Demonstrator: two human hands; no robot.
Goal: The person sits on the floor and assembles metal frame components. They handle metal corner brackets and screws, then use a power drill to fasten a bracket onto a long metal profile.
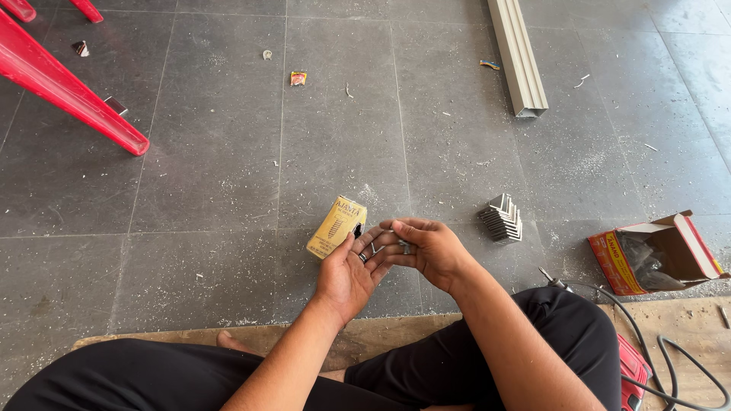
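I see 2 boxes: 1 small yellow box [336, 226] & 1 open red box [656, 253]. 1 stack of grey metal corner bits [502, 218]. 1 long grey metal rail [518, 55]. 2 red legs [67, 90]. My 2 hands: left hand [348, 272], right hand [426, 245].

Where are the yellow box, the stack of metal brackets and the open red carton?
yellow box [336, 226], head view, middle of its top face
brackets [502, 218], head view, centre of the stack
red carton [615, 263], head view, its red front wall
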